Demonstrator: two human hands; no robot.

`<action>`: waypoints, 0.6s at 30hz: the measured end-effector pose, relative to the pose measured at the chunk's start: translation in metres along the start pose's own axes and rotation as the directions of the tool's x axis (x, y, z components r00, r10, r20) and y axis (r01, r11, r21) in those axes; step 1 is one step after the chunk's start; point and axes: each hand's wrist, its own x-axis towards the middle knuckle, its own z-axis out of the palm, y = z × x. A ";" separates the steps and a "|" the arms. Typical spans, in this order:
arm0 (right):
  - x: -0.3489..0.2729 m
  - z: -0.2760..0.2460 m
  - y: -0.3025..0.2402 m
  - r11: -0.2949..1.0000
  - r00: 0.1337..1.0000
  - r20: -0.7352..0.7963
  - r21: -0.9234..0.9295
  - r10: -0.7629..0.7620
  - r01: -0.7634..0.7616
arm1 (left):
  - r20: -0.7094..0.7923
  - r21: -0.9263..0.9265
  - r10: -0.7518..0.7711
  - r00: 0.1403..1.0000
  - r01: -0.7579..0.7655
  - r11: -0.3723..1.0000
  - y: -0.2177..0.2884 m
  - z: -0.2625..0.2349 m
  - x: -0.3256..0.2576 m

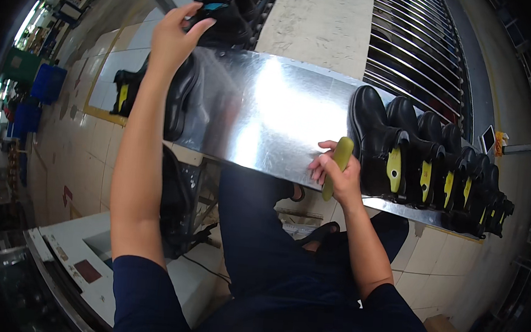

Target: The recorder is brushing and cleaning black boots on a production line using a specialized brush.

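So the flat olive-green strip with rounded ends (340, 154) was in the right hand (341, 176), pinched between thumb and fingers, standing up near the front edge of the shiny sheet-metal worktop (275, 120). The grip hid its middle, so I couldn't tell what it was made of. Just right of that hand sat a row of black leather-look boots with yellow-green side patches (431, 157); they overlapped so much toward the far end that I couldn't count them.

The left hand (181, 29) was up past the far left corner, thumb and fingers spread apart, right by a black boot with a teal patch (224, 22). Fingers covered part of it, so touching or not, can't tell. Another black boot on the left end (181, 97) was half hidden by the forearm. Behind the worktop, a steel roller conveyor (415, 43) ran out of view at the top.
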 end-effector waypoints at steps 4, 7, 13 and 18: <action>0.003 0.003 0.002 0.999 0.999 0.039 0.046 0.019 -0.021 | -0.301 0.339 -0.024 0.953 0.131 0.931 -0.031 0.097 0.048; 0.002 -0.002 0.001 0.998 0.999 0.022 0.038 0.046 -0.047 | -0.258 0.150 -0.342 0.904 0.387 0.910 -0.013 0.126 0.048; 0.006 0.001 -0.004 0.999 0.998 0.046 -0.007 0.031 -0.031 | -0.161 -0.648 -0.461 0.873 0.259 0.716 0.008 0.061 -0.043; 0.006 -0.005 -0.002 0.998 0.999 0.039 -0.057 0.003 0.000 | 0.013 -0.495 -0.192 0.981 0.173 0.852 0.109 0.004 -0.190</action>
